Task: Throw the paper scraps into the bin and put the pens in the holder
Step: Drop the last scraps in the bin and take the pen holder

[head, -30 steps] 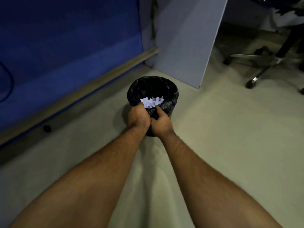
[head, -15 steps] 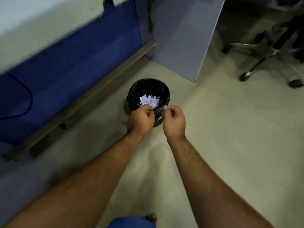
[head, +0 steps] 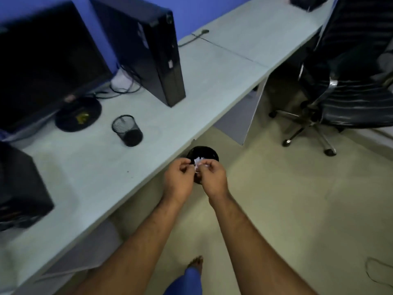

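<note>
A black bin (head: 209,151) stands on the floor under the desk edge, with white paper scraps (head: 198,161) inside. Both my hands hover just above its near rim. My left hand (head: 179,179) has its fingers curled, thumb against forefinger, with nothing visible in it. My right hand (head: 212,177) is curled too and seems to pinch a small white scrap at its fingertips. An empty black mesh pen holder (head: 127,130) stands on the grey desk (head: 89,171). No pens are in view.
A monitor (head: 42,60) and a computer tower (head: 148,45) stand at the back of the desk, another black box (head: 19,188) at left. An office chair (head: 344,86) is at right. A cable (head: 378,271) lies on the floor. My foot (head: 196,262) is below.
My view has risen from the floor to above the desk. Both hands have lifted off the bin's rim and parted slightly, fingers still curled.
</note>
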### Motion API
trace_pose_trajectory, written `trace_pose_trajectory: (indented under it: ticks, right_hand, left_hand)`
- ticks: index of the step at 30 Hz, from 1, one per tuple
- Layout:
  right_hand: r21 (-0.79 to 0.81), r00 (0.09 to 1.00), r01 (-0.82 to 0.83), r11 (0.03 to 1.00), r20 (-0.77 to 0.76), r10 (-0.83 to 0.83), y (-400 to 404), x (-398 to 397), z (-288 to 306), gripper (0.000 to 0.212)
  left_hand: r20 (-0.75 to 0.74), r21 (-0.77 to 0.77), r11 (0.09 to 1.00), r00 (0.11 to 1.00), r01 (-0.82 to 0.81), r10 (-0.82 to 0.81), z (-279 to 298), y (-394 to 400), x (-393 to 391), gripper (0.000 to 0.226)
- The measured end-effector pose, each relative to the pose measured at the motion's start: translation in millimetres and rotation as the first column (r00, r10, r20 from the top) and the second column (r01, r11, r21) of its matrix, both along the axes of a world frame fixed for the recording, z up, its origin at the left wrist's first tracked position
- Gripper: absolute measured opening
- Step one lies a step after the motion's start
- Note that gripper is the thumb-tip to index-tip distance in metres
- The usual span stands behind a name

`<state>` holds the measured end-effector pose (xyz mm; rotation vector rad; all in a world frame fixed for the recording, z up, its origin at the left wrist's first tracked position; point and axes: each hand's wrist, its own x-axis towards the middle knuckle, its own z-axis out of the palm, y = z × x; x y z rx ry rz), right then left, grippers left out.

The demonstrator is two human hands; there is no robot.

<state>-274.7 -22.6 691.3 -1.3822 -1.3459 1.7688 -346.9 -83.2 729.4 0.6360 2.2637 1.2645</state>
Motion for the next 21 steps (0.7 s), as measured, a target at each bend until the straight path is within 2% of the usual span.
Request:
trace_pose_trajectory:
  ticks: [4,9,11,16,19,21]
  right_hand:
    - [0.044,0.994,-0.112,0.993,0.017,0.111,-32.9,-30.4,54.5,0.020]
    - [0.083,0.964,-0.257,0.963,0.094,0.249,-56.7,-85.8,72.0,0.013]
    - [0.087,0.945,-0.307,0.948,0.143,0.293,-56.4,-116.8,70.2,0.018]
    - [0.114,0.900,-0.365,0.924,0.297,0.319,-41.5,-188.6,52.5,0.058]
    - [0.109,0.868,-0.398,0.911,0.367,0.335,-22.6,-225.1,39.5,0.089]
    - [0.121,0.864,-0.410,0.904,0.369,0.342,-11.9,-246.0,29.4,0.108]
  left_hand:
    - [-0.026,0.003,0.998,0.997,-0.066,0.066,55.5,-34.6,-31.9,0.018]
    - [-0.022,-0.030,0.987,0.987,-0.161,0.160,49.4,-69.0,-102.1,0.017]
    - [-0.006,-0.062,0.974,0.976,-0.217,0.217,33.5,-78.2,-137.8,0.016]
    - [-0.049,-0.220,0.955,0.980,-0.201,0.195,-6.7,-81.2,-212.9,0.025]
    - [-0.177,-0.297,0.940,0.977,-0.168,0.119,-32.4,-70.5,-254.6,0.036]
    - [-0.343,-0.338,0.933,0.939,-0.122,-0.002,-58.0,-65.8,-279.7,0.041]
